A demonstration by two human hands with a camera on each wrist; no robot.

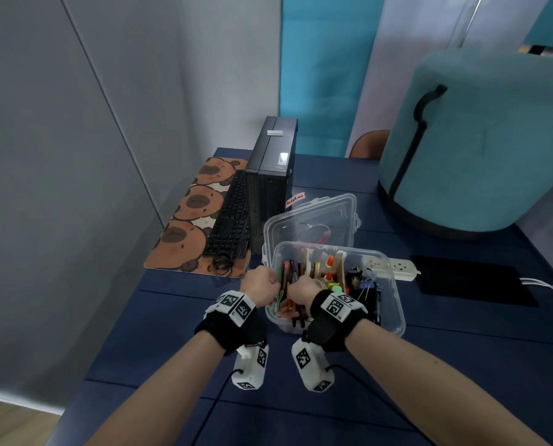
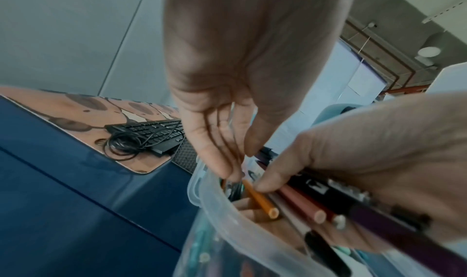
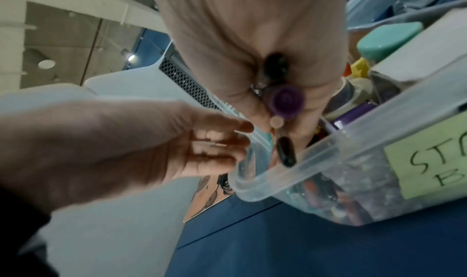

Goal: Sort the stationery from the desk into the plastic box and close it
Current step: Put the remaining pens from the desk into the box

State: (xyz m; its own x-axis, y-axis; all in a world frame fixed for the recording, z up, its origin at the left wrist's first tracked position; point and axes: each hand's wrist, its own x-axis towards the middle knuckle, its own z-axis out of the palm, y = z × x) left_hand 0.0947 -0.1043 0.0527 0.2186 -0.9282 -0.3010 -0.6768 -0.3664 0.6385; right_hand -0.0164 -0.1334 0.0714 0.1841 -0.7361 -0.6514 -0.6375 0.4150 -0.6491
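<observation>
At the far left of the desk lies a desk mat with a keyboard on it, well away from the work. Next comes the left hand, at the left rim of the plastic box; its fingers are straight and close together, reaching down among the pens and pinching nothing that I can see. Just beside it, the right hand grips a bundle of pens and pencils over the box's left compartment. I think this bundle may fan out when it is released, because the compartment is already crowded; some ends could stay above the rim. Then the lid, open behind the box, may not shut. The two hands are also very close, so one could knock an orange pencil out.
</observation>
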